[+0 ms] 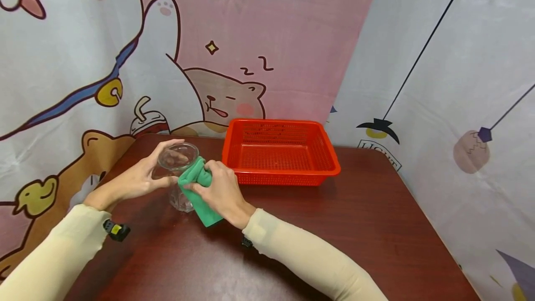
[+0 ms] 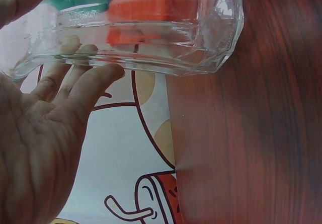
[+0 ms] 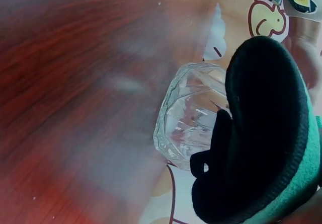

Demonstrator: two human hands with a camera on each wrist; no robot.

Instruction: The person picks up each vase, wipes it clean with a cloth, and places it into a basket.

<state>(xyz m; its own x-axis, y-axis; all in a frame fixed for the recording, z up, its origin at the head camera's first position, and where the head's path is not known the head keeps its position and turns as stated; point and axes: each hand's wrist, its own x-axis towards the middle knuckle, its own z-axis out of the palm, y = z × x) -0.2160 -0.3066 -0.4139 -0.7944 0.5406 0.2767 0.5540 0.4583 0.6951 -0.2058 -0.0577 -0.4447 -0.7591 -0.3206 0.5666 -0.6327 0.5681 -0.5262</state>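
A clear glass vase with a wide round rim and a faceted base is upright at the left of the table. My left hand grips it near the top, thumb on the near side and fingers behind. In the left wrist view, those fingers show against the glass wall. A green cloth is pinched in my right hand, bunched against the vase just below the rim, one corner hanging down. In the right wrist view the cloth looks mostly dark and covers part of the vase.
Behind and to the right of the hands, a red perforated plastic basket stands on the dark reddish-brown table. A cartoon-printed backdrop rises along the table's back and sides.
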